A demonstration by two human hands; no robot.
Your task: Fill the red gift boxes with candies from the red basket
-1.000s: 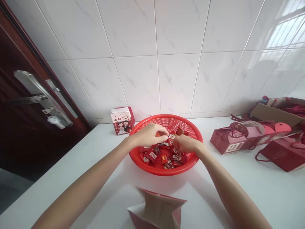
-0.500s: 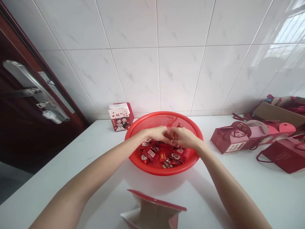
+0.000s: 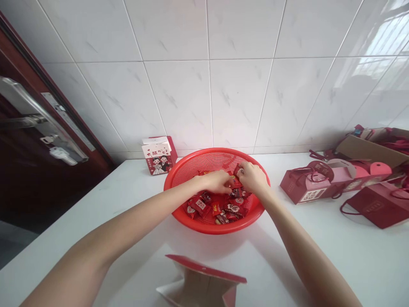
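Note:
A red plastic basket (image 3: 220, 229) stands on the white table and holds several wrapped candies (image 3: 200, 205). Over the middle of the basket is my left hand (image 3: 219, 182), its fingers curled on a red candy packet (image 3: 235, 182). My right hand (image 3: 252, 175) is at the basket's right side, fingers closed on a dark red candy (image 3: 240, 171). Close to me stands a paper box (image 3: 204, 283) with its top open; its lower part is cut off by the frame.
A printed card box (image 3: 159, 157) is against the tiled wall, left of the basket. Red gift boxes (image 3: 303, 183) and an open carton (image 3: 361, 149) are at the right. A dark door (image 3: 28, 170) with a handle is at the left.
My hands, which were together over the basket, have come apart; the right has moved to the right. A red packet now shows between them. The view has shifted slightly.

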